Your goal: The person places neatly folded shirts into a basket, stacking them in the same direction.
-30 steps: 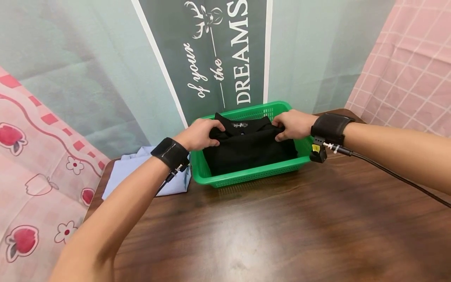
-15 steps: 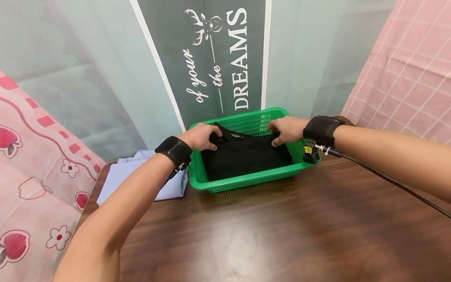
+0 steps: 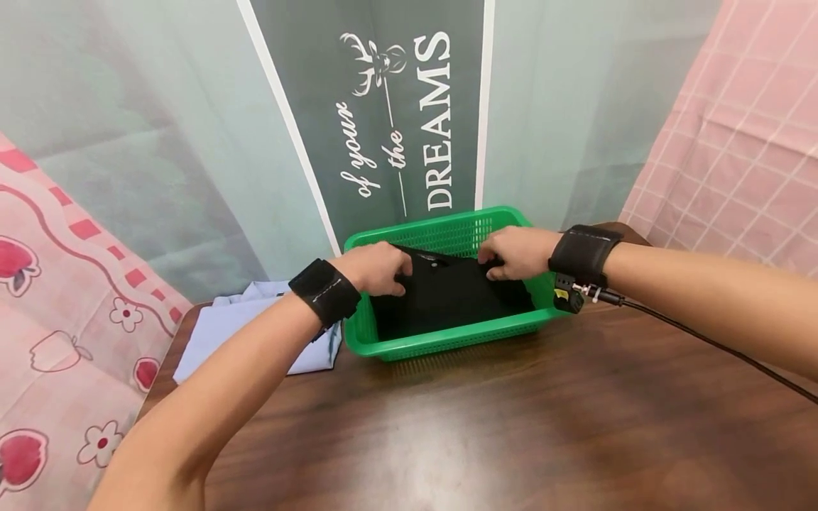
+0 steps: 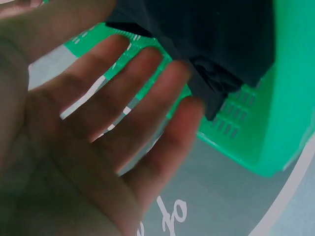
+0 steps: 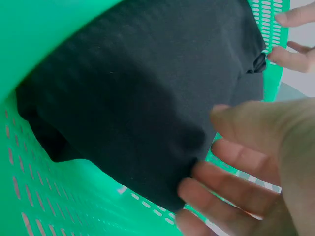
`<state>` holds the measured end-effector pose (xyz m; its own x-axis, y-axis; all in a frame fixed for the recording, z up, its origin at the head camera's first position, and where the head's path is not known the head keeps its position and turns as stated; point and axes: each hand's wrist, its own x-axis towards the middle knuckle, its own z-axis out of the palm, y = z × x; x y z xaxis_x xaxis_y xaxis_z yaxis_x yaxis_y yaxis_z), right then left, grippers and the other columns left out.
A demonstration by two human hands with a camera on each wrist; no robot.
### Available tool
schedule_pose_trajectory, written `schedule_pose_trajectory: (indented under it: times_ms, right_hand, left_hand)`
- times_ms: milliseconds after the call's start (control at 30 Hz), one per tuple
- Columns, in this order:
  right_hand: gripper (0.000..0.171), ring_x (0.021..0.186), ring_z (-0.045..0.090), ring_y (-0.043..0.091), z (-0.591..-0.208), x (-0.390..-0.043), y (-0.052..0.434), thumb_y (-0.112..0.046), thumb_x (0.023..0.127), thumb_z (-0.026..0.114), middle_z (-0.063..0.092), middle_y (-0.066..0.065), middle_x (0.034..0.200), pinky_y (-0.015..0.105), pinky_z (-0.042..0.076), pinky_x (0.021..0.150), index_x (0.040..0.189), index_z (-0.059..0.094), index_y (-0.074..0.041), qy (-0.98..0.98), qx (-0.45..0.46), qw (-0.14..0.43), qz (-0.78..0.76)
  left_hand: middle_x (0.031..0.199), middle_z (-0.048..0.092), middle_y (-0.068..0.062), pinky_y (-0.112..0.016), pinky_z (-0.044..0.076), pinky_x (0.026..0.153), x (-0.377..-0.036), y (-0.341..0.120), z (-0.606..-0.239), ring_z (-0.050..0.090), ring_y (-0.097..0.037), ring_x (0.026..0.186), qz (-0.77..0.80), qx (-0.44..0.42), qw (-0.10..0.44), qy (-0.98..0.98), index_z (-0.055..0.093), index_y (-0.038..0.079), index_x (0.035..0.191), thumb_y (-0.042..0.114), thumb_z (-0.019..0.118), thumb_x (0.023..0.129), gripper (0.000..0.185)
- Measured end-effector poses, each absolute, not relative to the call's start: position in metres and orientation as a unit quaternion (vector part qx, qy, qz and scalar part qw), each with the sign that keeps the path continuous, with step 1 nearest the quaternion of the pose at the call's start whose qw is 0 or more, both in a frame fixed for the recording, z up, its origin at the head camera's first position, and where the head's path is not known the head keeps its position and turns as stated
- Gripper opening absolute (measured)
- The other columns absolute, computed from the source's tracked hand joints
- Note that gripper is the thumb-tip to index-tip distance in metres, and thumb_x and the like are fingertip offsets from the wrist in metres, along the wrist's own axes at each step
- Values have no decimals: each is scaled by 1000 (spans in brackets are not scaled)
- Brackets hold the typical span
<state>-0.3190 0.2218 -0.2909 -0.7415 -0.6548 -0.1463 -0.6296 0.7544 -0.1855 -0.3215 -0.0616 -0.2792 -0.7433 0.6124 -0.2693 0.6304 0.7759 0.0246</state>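
A folded black shirt [image 3: 454,301] with a collar and a small button lies inside a green plastic basket [image 3: 456,335]. At the shirt's left side is my left hand [image 3: 378,270]; the left wrist view shows its fingers [image 4: 170,132] spread and fairly straight, with nothing between them and the shirt [image 4: 211,34] just beyond. My right hand [image 3: 519,253] hovers inside the basket's right end. In the right wrist view its loosely bent fingers [image 5: 221,196] are right at the edge of the shirt [image 5: 142,93], thumb apart from them.
Left of the basket, a folded light blue garment [image 3: 224,337] lies on the brown wooden table [image 3: 460,426]. A grey-green curtain [image 3: 556,106] with printed lettering hangs right behind. A cable [image 3: 690,319] runs from the right wrist strap [image 3: 584,254].
The shirt has been lowered and now lies flatter in the basket, its collar sunk from above the rear rim. Both hands went down with it and loosened their hold.
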Motion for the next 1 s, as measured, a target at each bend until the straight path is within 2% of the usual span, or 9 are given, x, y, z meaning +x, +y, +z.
schedule_pose_trajectory:
  times_ms: [133, 267, 667, 800, 900, 1000]
  right_hand:
    - [39, 122, 66, 44, -299, -318, 224, -19, 101, 69, 70, 25, 129, 57, 53, 103, 131, 67, 5, 923, -343, 169, -48]
    - [44, 124, 65, 45, -303, -316, 224, -22, 104, 65, 67, 28, 134, 56, 54, 103, 137, 63, 8, 916, -334, 220, -38]
    - [45, 133, 60, 46, -295, -323, 222, -22, 108, 57, 62, 28, 143, 57, 51, 108, 143, 60, 5, 904, -333, 269, -15]
    - [42, 131, 61, 46, -277, -325, 219, -18, 107, 57, 64, 28, 142, 58, 49, 109, 142, 60, 6, 904, -355, 234, -37]
    - [40, 128, 64, 45, -262, -328, 212, -13, 105, 57, 65, 28, 141, 59, 50, 109, 140, 61, 7, 908, -373, 186, -53]
    - [41, 130, 63, 44, -256, -334, 201, -10, 106, 54, 62, 28, 144, 59, 49, 111, 143, 58, 7, 911, -373, 172, -48]
  left_hand:
    - [141, 68, -13, -42, 52, 111, -319, -56, -288, 64, -27, 129, -51, 318, 195, 926, 66, 9, 142, 25, 73, 100, 45]
    - [145, 65, -13, -41, 50, 114, -320, -54, -296, 62, -27, 133, -61, 306, 225, 923, 64, 9, 145, 25, 72, 101, 47]
    - [148, 63, -13, -42, 48, 116, -323, -50, -292, 60, -27, 137, -68, 306, 255, 915, 62, 11, 147, 29, 70, 102, 49]
    - [148, 64, -14, -43, 47, 116, -318, -58, -268, 60, -29, 138, -24, 351, 226, 908, 59, 9, 149, 31, 65, 105, 49]
    - [144, 67, -15, -45, 50, 112, -312, -68, -242, 65, -29, 132, 39, 384, 162, 908, 59, 7, 148, 29, 62, 107, 47]
    - [140, 70, -12, -45, 54, 107, -304, -75, -223, 70, -28, 123, 91, 390, 106, 910, 59, 9, 147, 27, 61, 108, 43]
